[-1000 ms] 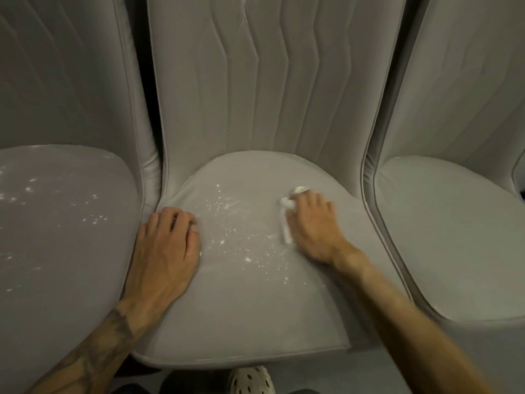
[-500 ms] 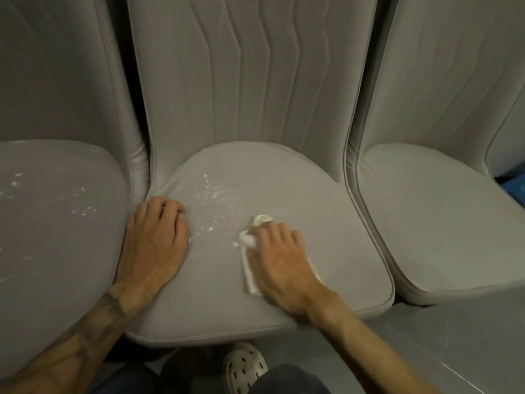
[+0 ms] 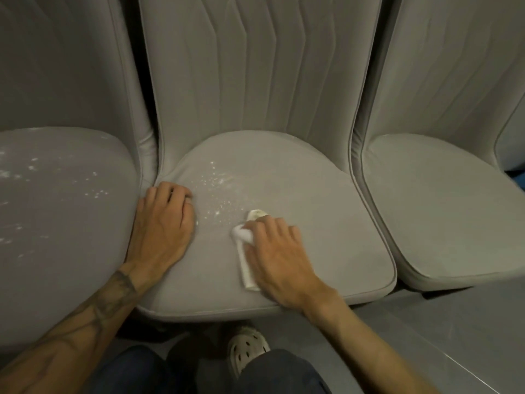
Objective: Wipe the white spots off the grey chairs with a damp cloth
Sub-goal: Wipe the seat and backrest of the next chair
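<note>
— Three grey chairs are seen side by side: the left chair (image 3: 65, 223), the middle chair (image 3: 298, 194) and the right chair (image 3: 443, 217). How much of each is shown?

— Only the middle seat is seen whole. The left chair is cut off by the left edge, the right one by the right edge, and all three backrests are cropped at the top.

— Where are the white spots found?

— A scatter of white spots (image 3: 218, 191) is left on the middle seat, toward its back left, between the two hands. More white spots (image 3: 34, 172) are spread over the left seat. None can be made out on the right seat.

— And the cloth?

— The white cloth (image 3: 245, 251) is pressed flat onto the middle seat under the right hand (image 3: 279, 260), just right of the spots. Its fingers are laid out nearly straight and slightly spread over it. Only the cloth's left edge and a bunched corner by the fingertips are shown; the rest is hidden by the palm.

— The other hand?

— The left hand (image 3: 163, 231) is rested palm down on the seat's left edge, fingers curled a little, with nothing held. Whether its fingertips are tucked into the gap between the chairs cannot be told.

— Anything below?

— A pale perforated clog (image 3: 247, 348) and dark trouser legs (image 3: 142, 371) are partly seen under the seat edge.
</note>
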Demonstrator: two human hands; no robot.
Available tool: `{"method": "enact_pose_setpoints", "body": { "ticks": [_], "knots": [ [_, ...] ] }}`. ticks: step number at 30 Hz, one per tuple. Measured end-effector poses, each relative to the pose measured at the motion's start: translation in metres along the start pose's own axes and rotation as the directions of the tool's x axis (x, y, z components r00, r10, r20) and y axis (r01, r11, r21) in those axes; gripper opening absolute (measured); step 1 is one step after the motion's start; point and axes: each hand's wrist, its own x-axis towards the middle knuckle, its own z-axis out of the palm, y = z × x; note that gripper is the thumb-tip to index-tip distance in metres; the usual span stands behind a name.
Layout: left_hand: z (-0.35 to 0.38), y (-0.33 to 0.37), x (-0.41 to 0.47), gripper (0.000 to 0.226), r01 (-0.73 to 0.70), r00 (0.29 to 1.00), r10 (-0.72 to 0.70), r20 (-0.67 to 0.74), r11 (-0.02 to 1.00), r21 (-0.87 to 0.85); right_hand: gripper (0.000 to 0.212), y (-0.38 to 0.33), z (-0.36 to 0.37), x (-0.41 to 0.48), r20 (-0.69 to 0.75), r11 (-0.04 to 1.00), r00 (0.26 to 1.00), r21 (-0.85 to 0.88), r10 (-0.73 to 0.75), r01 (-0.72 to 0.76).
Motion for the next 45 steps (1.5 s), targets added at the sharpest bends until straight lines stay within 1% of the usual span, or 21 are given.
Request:
{"method": "enact_pose_setpoints", "body": {
  "ticks": [3,5,7,10,12,16,17,19,22,24,26,28,30,31,34,36,37,39,41,43,45],
  "knots": [
    [-0.004,0.002,0.001,0.022,0.025,0.999,-0.024,0.038,0.999,-0.029,0.031,0.053,-0.011,-0.018,-0.016,0.956,0.960,-0.086,0.279,-0.280],
    [-0.009,0.004,0.001,0.024,0.061,0.995,-0.055,0.085,0.995,-0.073,0.032,0.051,-0.013,-0.012,-0.057,0.919,0.928,-0.134,0.367,-0.371],
    [-0.016,0.004,-0.004,0.024,0.054,0.992,-0.044,0.116,0.994,-0.090,0.031,0.013,-0.002,0.010,-0.029,0.967,0.969,-0.063,0.244,-0.246],
    [-0.026,-0.007,-0.019,0.023,0.039,0.995,-0.034,0.098,0.998,-0.054,0.031,-0.040,0.014,0.037,-0.012,0.996,0.997,0.033,-0.080,0.080],
    [-0.032,-0.014,-0.026,0.021,0.049,0.996,-0.046,0.074,0.998,-0.043,0.035,-0.023,0.013,0.055,0.018,0.993,0.993,-0.019,-0.117,0.117],
    [-0.032,-0.012,-0.031,0.021,0.050,0.996,-0.049,0.076,0.999,-0.012,0.039,0.048,0.009,0.095,0.039,0.952,0.963,-0.164,0.267,-0.258],
    [-0.031,-0.011,-0.031,0.020,0.045,0.996,-0.045,0.077,0.999,0.005,0.039,0.046,0.008,0.102,0.024,0.938,0.952,-0.181,0.305,-0.296],
    [-0.029,-0.011,-0.031,0.020,0.042,0.996,-0.043,0.075,0.999,0.020,0.037,0.012,0.020,0.107,0.023,0.973,0.982,-0.142,0.189,-0.184],
    [-0.026,-0.015,-0.031,0.021,0.036,0.997,-0.038,0.065,0.999,0.032,0.036,-0.038,0.033,0.088,0.034,0.987,0.986,0.005,-0.163,0.163],
    [-0.024,-0.017,-0.032,0.019,0.031,0.998,-0.033,0.055,0.999,0.031,0.035,-0.015,0.027,0.093,0.031,0.980,0.979,0.025,-0.200,0.199],
    [-0.022,-0.018,-0.032,0.017,0.025,0.998,-0.026,0.051,0.999,0.030,0.036,0.034,0.022,0.111,0.048,0.999,0.999,-0.025,-0.025,0.026],
    [-0.021,-0.018,-0.032,0.017,0.022,0.999,-0.023,0.042,0.999,0.035,0.039,0.076,0.016,0.129,0.047,0.967,0.968,-0.089,0.245,-0.240],
    [-0.021,-0.018,-0.031,0.018,0.023,0.999,-0.024,0.037,0.999,0.043,0.041,0.069,0.017,0.140,0.019,0.934,0.940,-0.120,0.342,-0.337],
    [-0.021,-0.018,-0.031,0.019,0.024,0.999,-0.026,0.039,0.999,0.045,0.041,0.050,0.024,0.142,0.030,0.952,0.957,-0.109,0.289,-0.284],
    [-0.021,-0.019,-0.032,0.020,0.028,0.999,-0.029,0.045,0.999,0.039,0.035,-0.014,0.043,0.121,0.044,0.991,0.990,0.017,-0.136,0.135],
    [-0.022,-0.020,-0.033,0.019,0.029,0.999,-0.030,0.041,0.999,0.026,0.033,-0.005,0.038,0.118,0.040,0.971,0.970,0.025,-0.238,0.237],
    [-0.022,-0.020,-0.033,0.018,0.029,0.999,-0.029,0.043,0.999,0.016,0.034,0.017,0.034,0.125,0.039,0.984,0.983,0.011,-0.178,0.177],
    [-0.022,-0.020,-0.033,0.017,0.024,0.999,-0.024,0.044,1.000,0.006,0.038,0.069,0.027,0.147,0.053,0.995,0.995,-0.043,0.090,-0.087],
    [-0.021,-0.019,-0.033,0.017,0.029,0.999,-0.029,0.041,1.000,0.000,0.042,0.101,0.020,0.170,0.051,0.935,0.935,-0.065,0.352,-0.348],
    [-0.022,-0.019,-0.032,0.018,0.033,0.999,-0.032,0.039,0.999,-0.008,0.043,0.081,0.028,0.187,0.046,0.925,0.925,-0.059,0.377,-0.375],
    [-0.022,-0.019,-0.032,0.018,0.034,0.999,-0.033,0.040,0.999,-0.004,0.040,0.035,0.048,0.191,0.067,0.983,0.980,-0.008,0.186,-0.186]
  ]
}}
